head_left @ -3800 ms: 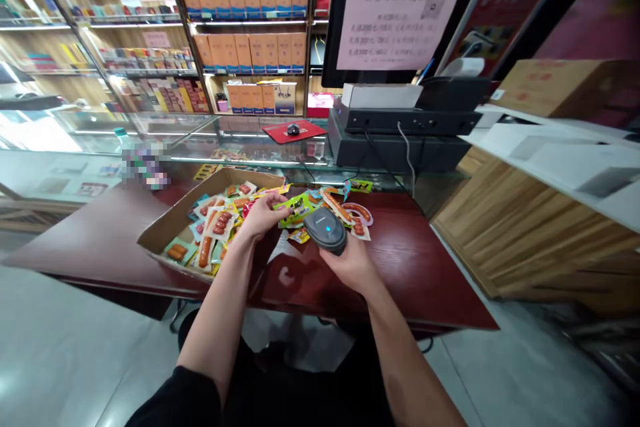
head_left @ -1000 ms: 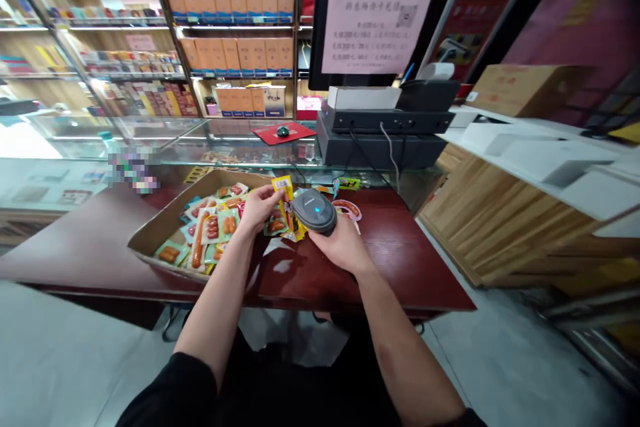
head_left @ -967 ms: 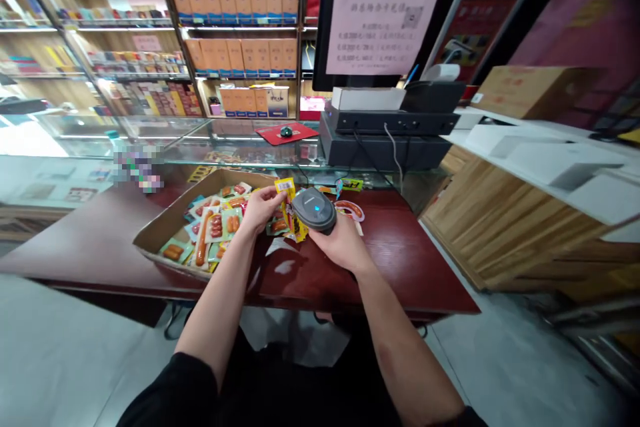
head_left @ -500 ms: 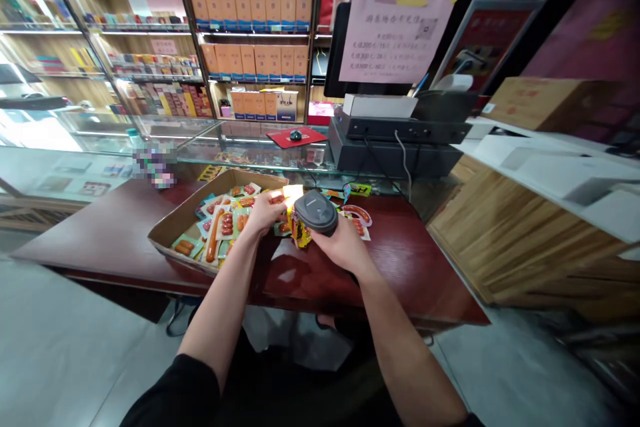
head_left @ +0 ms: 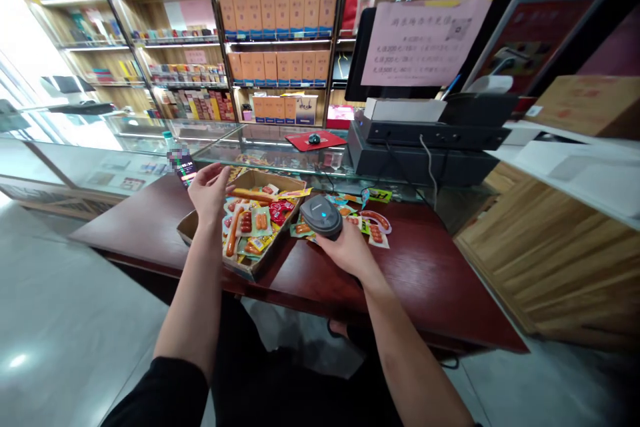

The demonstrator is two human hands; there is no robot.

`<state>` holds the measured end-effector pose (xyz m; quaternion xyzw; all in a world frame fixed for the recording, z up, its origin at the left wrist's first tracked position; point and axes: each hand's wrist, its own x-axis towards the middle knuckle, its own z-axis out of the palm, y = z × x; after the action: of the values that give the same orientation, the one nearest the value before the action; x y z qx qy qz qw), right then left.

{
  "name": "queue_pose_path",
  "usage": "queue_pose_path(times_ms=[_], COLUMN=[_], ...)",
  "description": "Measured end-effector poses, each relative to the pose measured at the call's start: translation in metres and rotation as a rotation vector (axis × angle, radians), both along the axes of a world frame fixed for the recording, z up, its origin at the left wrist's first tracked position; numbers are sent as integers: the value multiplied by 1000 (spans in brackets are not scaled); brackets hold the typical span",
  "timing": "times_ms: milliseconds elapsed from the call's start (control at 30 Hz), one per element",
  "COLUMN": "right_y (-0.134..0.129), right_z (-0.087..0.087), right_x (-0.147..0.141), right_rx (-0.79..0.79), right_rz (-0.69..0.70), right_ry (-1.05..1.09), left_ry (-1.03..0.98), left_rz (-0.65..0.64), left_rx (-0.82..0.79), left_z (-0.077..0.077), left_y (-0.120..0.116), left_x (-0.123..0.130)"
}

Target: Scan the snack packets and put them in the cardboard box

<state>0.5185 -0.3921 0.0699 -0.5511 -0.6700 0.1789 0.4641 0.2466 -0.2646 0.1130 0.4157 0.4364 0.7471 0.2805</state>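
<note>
My right hand (head_left: pixel 347 252) is wrapped round a dark grey barcode scanner (head_left: pixel 316 213) with a small blue light on top. Beneath and beside the scanner lie several small packaged sausages (head_left: pixel 379 235) on the dark red table. My left hand (head_left: pixel 209 192) is raised over the left side of a shallow cardboard box (head_left: pixel 256 269), fingers loosely stretched and nothing visible in them. Inside the box is a heap of packeted sausages (head_left: pixel 245 221), some red, some yellow. A phone (head_left: pixel 187 168) with a lit screen, partly pixelated, stands just behind my left hand.
Behind the table (head_left: pixel 400 273) runs a glass counter (head_left: pixel 260 140), bearing a red mat (head_left: pixel 327 141) with a mouse (head_left: pixel 314 139). A monitor with a pink paper sign (head_left: pixel 423 47) stands over a black cash drawer (head_left: pixel 425 163). To the right is a wooden cabinet (head_left: pixel 530 247).
My left hand has moved left, from the scanner's front to over the box. The yellow packet has left the scanner; a long yellow packet now lies across the box. The view has turned left.
</note>
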Motion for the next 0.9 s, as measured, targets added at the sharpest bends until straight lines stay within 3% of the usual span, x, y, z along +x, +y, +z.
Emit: queue_pose_path(times_ms=[67, 167, 333, 433, 667, 767, 900], right_y=[0, -5, -20, -33, -70, -83, -93], right_z=[-1, 1, 1, -6, -30, -39, -48], right_x=[-1, 4, 36, 69, 141, 160, 175], right_rx=[3, 6, 13, 6, -44, -32, -19], right_rz=[2, -7, -72, -179, -442, -494, -514], right_ry=[0, 23, 36, 30, 25, 45, 67], left_ry=[47, 69, 122, 223, 740, 952, 1175], left_rz=[-3, -102, -307, -435, -620, -641, -620], left_rx=[-4, -30, -104, -161, -76, -28, 23], left_z=[-1, -7, -32, -52, -92, -102, -114], left_y=[-6, -12, -11, -13, -34, -40, -41], left_x=[4, 29, 102, 157, 275, 307, 330])
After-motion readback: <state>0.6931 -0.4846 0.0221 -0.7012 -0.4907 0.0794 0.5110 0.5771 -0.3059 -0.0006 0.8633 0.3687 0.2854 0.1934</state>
